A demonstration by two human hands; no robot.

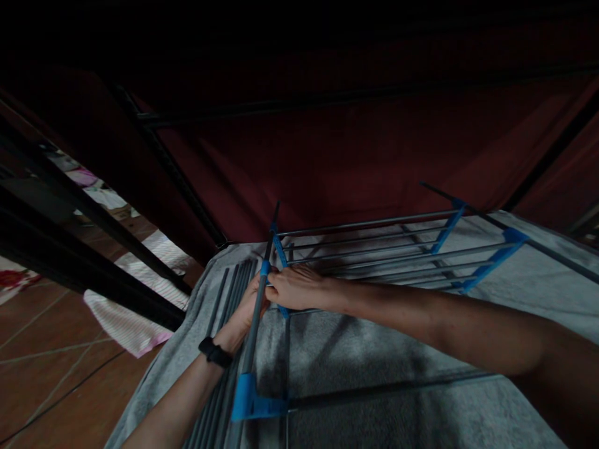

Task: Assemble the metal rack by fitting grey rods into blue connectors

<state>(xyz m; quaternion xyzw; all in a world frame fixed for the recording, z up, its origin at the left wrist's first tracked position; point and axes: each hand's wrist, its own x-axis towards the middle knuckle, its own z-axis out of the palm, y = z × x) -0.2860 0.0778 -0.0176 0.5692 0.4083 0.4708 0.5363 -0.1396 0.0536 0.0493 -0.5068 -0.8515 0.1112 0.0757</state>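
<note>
A partly assembled rack (374, 254) of grey tubes and blue plastic brackets stands on a grey blanket. My left hand (250, 305), with a black band at the wrist, is closed at the rack's left upright tube (255, 321), just below a blue connector (265, 269). My right hand (297, 287) reaches across from the right, its fingers bent and pressed together at the same joint, touching the left. The exact grip is partly hidden behind the fingers. Lower on that upright is another blue bracket (246, 399).
Several loose grey tubes (224, 312) lie side by side left of the rack. Dark red fabric (327, 162) on a black frame hangs behind. A striped cloth (124, 318) drapes at left, above a tiled floor (60, 374) with a thin cable.
</note>
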